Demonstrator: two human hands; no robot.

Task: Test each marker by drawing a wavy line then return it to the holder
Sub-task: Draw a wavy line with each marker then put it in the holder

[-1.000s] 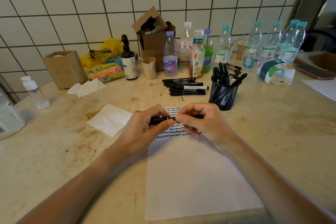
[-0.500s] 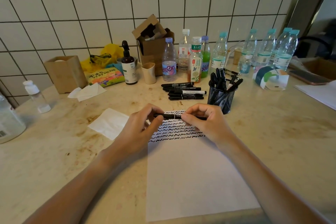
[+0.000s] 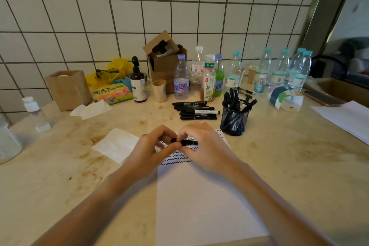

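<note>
Black marker [image 3: 186, 142] sits level over the top of the paper [image 3: 199, 195], pinched at both ends: left hand [image 3: 151, 150] w/ thumb & fingers curled on one end, right hand [image 3: 205, 146] curled round the barrel. Looks like a cap pull or push, can't tell which. Best approach: keep it straight along the axis, no twisting, tip away from skin. Mesh holder [image 3: 235, 120] stands just beyond the paper's right corner, loose markers [image 3: 196, 110] lying just left of it.

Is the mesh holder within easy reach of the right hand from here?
Probably yes: the mesh holder stands just beyond the right hand with bare table between, though both hands now grip the marker.
</note>
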